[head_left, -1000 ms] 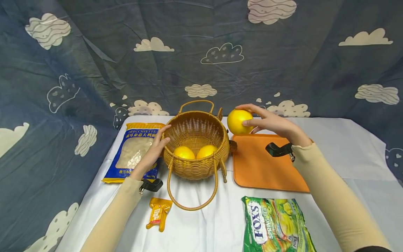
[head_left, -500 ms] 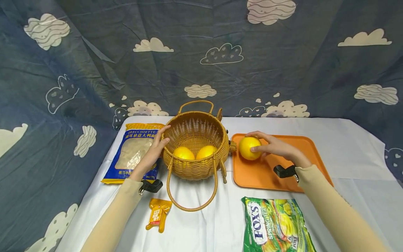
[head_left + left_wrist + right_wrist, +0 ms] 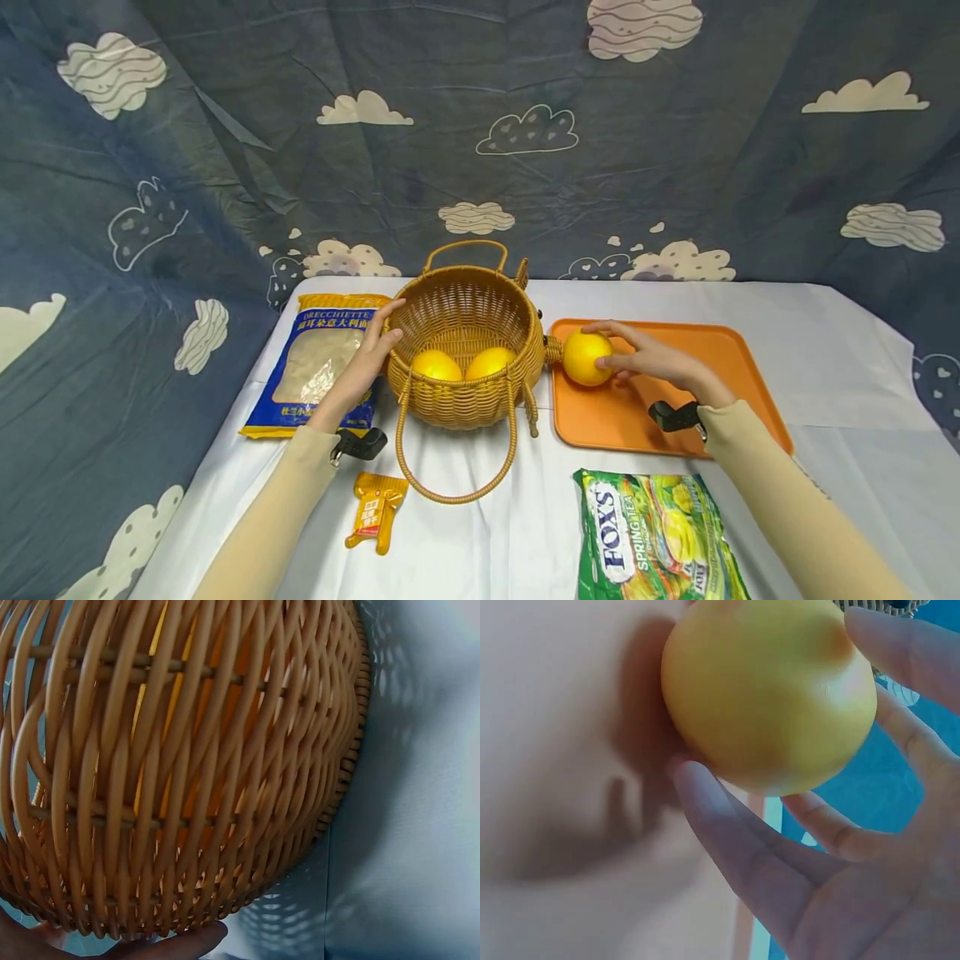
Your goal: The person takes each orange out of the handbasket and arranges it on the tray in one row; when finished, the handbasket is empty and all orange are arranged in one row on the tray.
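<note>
A round wicker basket (image 3: 461,408) has two oranges (image 3: 437,365) inside, near its front wall. My left hand (image 3: 362,367) rests against its left rim with thumb and forefinger extended. In the left wrist view, the basket's woven side fills most of the picture, with a fingertip (image 3: 199,939) along its edge. My right hand (image 3: 651,358) holds a third orange (image 3: 587,358) low over the left part of the orange tray (image 3: 705,337). In the right wrist view, thumb and fingers curve round this orange (image 3: 769,697), whose shadow falls close beside it.
A blue and yellow pasta bag (image 3: 315,358) lies left of the basket. A small orange snack packet (image 3: 377,510) and a green Fox's candy bag (image 3: 660,533) lie nearer. The basket's front handle (image 3: 457,499) hangs forward; its back handle (image 3: 467,242) stands up.
My right hand has brought the orange down from beside the basket's rim to the tray, then slightly left. My left hand has stayed at the basket.
</note>
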`<state>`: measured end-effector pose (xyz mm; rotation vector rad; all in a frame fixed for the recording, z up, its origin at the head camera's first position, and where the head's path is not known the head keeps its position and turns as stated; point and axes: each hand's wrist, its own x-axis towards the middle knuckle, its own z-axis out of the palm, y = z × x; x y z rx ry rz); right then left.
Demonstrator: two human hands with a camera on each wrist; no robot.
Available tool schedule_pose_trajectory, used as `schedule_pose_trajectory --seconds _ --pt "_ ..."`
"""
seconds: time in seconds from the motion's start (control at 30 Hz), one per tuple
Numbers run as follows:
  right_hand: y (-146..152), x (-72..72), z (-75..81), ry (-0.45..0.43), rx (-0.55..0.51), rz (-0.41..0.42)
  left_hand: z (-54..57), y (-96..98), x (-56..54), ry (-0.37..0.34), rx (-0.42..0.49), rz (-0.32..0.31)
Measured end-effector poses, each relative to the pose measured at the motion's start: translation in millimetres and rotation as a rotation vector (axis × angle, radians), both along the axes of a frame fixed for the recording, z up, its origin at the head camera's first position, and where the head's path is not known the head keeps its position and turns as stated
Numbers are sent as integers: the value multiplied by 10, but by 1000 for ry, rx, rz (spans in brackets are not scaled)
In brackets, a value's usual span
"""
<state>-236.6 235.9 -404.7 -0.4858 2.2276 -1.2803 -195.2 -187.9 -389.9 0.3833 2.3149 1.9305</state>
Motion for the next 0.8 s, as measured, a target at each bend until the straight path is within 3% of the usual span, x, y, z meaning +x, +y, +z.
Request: schedule_pose_trajectory --seconds 0.03,0.33,0.8 --pt "-4 0 -3 7 2 0 40 12 23 -7 2 -2" --pt "10 -8 -12 22 37 -24 13 7 10 47 0 -7" --pt "33 -13 -37 74 83 -34 30 14 20 49 -33 6"
